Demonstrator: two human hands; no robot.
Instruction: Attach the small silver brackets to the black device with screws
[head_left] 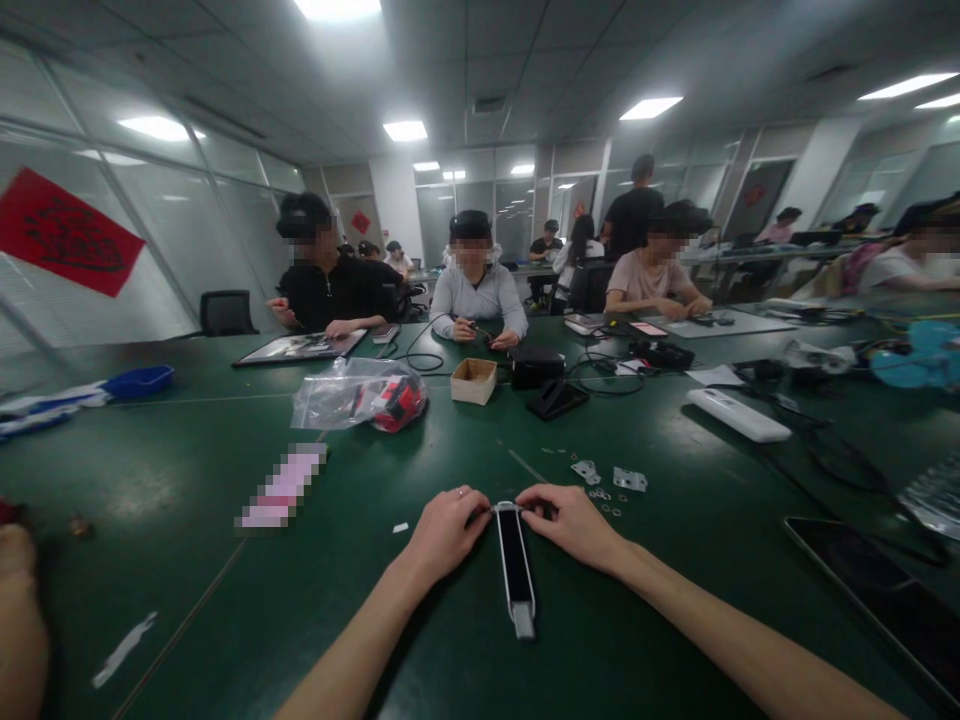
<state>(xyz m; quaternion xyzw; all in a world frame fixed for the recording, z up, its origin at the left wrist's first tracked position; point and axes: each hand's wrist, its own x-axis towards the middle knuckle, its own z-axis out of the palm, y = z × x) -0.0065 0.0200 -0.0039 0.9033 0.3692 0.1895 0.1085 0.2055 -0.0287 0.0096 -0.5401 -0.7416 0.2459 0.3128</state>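
A long, narrow device (515, 560) with a black face and a silver-white frame lies on the green table, pointing away from me. Its near end carries a grey-white tab. At the left side of its far end, my left hand (448, 527) is closed, thumb and fingers pinched together. My right hand (574, 522) pinches in the same way at the right side of that end. Whatever sits between the fingertips is too small to make out. Just beyond my right hand lie two metal brackets (630, 480) and several small rings (600, 494).
A plastic bag (358, 395) with red and black contents, a cardboard box (474, 382) and a black case (536, 367) stand farther back. To the right are a white power bank (739, 415), cables and a dark phone (877, 600). Several people sit across the table.
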